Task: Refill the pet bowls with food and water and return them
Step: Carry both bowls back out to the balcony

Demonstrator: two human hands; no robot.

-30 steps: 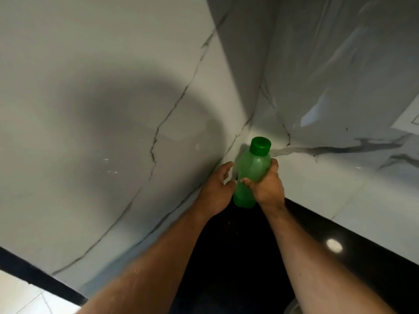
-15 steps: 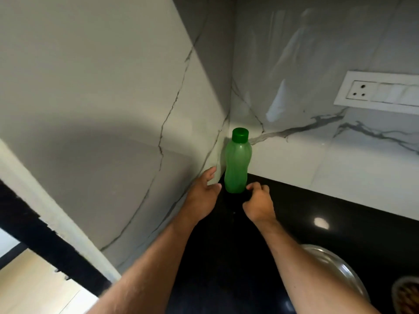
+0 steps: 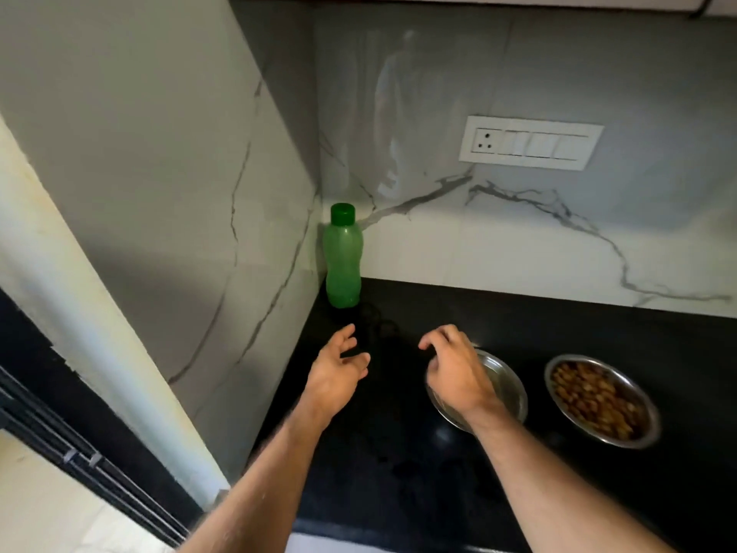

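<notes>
A black countertop (image 3: 399, 453) fills the corner where two white, grey-veined marble walls (image 3: 159, 173) meet, and a white switch plate with a socket (image 3: 530, 142) sits on the back wall. A green bottle (image 3: 343, 265) with its green cap on stands upright on the counter, tucked right into the corner and free of both hands. The left hand (image 3: 335, 377) hovers above the counter, near the bottle but apart from it, palm turned inward, fingers loosely spread and gripping nothing. The right hand (image 3: 454, 369) hangs with fingers curled downward, empty, over the near-left part of a steel bowl (image 3: 514, 397); whether that bowl contains water cannot be told. Just to its right, apart from it, a second steel bowl (image 3: 646, 429) holds brown kibble (image 3: 594, 397).
</notes>
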